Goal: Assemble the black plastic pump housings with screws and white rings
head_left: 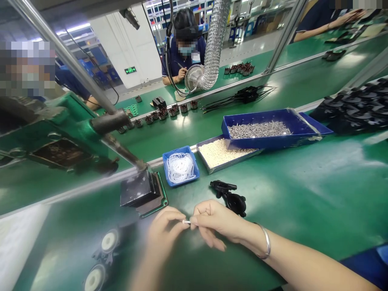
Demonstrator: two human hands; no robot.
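Note:
Low in the middle of the head view, my two hands meet over the green bench. My left hand (165, 226), slightly blurred, pinches a small white piece (184, 221) between thumb and forefinger. Thumb and fingertips of my right hand (210, 222) close on a thin metal pin (189, 222) that lines up with the white piece; whether the two are joined cannot be made out. Just beyond my right hand lie black moulded parts (236, 203). To the lower left rest black parts with white round centres (109, 241), blurred.
A green press (100, 125) stands left, above its block (139, 188). Behind my hands are a blue tray (181, 184) of white rings, a tray (210, 169) of cream bits and a blue bin (257, 143) of metal pins. Co-workers (184, 52) sit across the bench.

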